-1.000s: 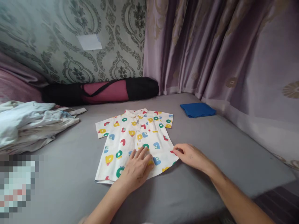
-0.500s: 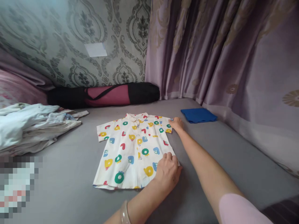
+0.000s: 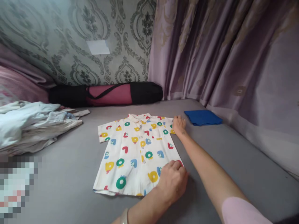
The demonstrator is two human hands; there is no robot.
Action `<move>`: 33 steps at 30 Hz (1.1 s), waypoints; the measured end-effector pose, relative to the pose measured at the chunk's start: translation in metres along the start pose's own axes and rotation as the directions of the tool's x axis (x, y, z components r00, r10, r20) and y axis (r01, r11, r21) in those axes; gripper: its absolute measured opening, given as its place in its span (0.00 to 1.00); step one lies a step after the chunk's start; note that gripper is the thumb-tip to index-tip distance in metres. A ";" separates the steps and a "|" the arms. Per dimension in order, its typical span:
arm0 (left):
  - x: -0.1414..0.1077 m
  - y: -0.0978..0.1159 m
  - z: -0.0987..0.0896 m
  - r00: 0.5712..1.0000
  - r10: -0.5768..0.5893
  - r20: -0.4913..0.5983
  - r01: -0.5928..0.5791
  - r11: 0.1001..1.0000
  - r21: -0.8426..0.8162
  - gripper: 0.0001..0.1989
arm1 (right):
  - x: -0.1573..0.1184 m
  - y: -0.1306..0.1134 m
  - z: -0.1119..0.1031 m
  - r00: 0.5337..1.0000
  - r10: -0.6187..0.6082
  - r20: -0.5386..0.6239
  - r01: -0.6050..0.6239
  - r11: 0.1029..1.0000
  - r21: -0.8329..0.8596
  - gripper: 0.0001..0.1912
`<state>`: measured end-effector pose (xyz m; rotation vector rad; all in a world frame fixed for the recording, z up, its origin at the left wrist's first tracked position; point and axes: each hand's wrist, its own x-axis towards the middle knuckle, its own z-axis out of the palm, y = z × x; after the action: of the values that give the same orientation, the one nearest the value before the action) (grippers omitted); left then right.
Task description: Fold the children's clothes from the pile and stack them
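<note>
A short-sleeved white shirt (image 3: 130, 152) with coloured letter prints lies flat, its buttoned front up and its collar toward the wall. At the lower right corner of the shirt, my left hand (image 3: 174, 179) has its fingers curled closed on the side edge near the hem. Farther off, my right hand (image 3: 179, 125) pinches the end of the sleeve on the right. The fingertips of both hands are partly hidden. A bracelet is on my left wrist.
A folded blue cloth (image 3: 203, 117) lies beyond my right hand. Piled clothes (image 3: 35, 127) are at the left on the grey sheet (image 3: 70, 174). A long black and maroon bag (image 3: 109, 95) rests along the wall, and purple curtains (image 3: 187, 56) hang at the right.
The view has shifted slightly. My right hand's fingers have closed more on the sleeve end. My left hand stays at the shirt's lower corner, a little nearer and to the right in the picture.
</note>
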<state>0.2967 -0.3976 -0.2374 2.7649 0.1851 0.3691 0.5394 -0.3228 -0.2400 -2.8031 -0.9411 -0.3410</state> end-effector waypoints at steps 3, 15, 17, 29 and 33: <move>0.001 -0.003 -0.001 0.988 -0.127 -0.087 0.131 0.991 0.032 0.12 | -0.001 -0.020 0.000 0.980 -0.201 -0.014 0.201 0.978 0.057 0.22; -0.013 -0.014 0.011 0.973 -0.231 0.006 0.229 0.967 0.114 0.35 | -0.012 -0.066 0.027 0.833 -0.478 0.277 0.433 0.876 0.210 0.33; -0.014 -0.008 0.010 0.982 -0.188 0.032 0.184 0.978 0.093 0.36 | -0.013 -0.065 0.024 0.834 -0.491 0.251 0.441 0.868 0.229 0.32; -0.027 0.022 -0.004 0.973 0.167 0.158 -0.171 0.985 0.007 0.38 | -0.078 -0.044 -0.007 0.679 -0.715 0.167 0.651 0.692 0.313 0.30; -0.032 0.026 -0.009 0.941 0.287 0.179 -0.286 0.958 -0.027 0.35 | -0.121 -0.017 -0.021 0.612 -0.773 0.168 0.704 0.629 0.330 0.29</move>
<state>0.2655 -0.4242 -0.2275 2.8078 -0.2665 0.1845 0.4323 -0.3833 -0.2510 -2.1199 -2.0693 0.1197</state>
